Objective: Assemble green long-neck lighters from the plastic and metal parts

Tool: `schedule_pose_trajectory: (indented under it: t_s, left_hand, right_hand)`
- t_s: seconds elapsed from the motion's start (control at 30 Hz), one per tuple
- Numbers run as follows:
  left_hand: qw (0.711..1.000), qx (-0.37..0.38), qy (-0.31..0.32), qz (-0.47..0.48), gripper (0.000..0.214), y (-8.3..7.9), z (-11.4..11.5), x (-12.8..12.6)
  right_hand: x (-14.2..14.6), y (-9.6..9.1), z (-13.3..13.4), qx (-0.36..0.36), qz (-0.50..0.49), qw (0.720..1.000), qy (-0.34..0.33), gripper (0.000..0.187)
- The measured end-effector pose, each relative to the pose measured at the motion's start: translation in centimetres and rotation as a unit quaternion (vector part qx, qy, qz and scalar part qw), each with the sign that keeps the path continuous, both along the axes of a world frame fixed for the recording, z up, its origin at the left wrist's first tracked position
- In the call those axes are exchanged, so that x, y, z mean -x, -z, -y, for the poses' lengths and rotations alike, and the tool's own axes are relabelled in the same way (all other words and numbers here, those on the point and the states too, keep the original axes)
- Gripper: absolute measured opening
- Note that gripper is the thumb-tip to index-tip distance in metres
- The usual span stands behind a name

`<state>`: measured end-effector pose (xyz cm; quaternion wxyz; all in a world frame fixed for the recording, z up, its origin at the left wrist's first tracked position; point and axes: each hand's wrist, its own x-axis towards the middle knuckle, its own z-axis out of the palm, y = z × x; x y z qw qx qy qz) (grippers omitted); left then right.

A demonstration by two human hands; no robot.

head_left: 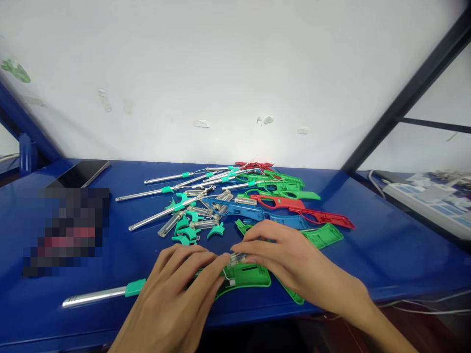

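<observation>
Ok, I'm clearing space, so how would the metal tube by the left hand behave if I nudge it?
The metal tube looks round and smooth, so it may roll on the blue table. Its green collar looks squarish and might stop that. It seems rigid, probably light.

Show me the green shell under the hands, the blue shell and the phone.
green shell [253, 280]: head view, flat face by its rounded end.
blue shell [252, 212]: head view, long middle bar.
phone [83, 174]: head view, dark screen.

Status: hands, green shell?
Left hand flat on green shell. Right hand touching clear tube over it. Loose parts pile just beyond, apart.
</observation>
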<state>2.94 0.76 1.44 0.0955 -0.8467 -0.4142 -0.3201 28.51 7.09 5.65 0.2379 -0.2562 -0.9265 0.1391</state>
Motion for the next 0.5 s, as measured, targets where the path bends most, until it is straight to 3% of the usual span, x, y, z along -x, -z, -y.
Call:
schedule_pose_trajectory:
  t_s: [0.3,0.5]
  left_hand:
    - [0.998,-0.031,0.038,0.026,0.037,-0.46,-0.5,-0.07]
    - [1.0,-0.007,0.011,0.019,0.031,0.01,0.01,-0.23]
  right_hand:
    - [-0.05,0.21,0.05,0.007,-0.006,1.0,0.006,0.028]
    - [-0.29,0.56,0.1,-0.002,-0.004,1.0,0.009,0.028]
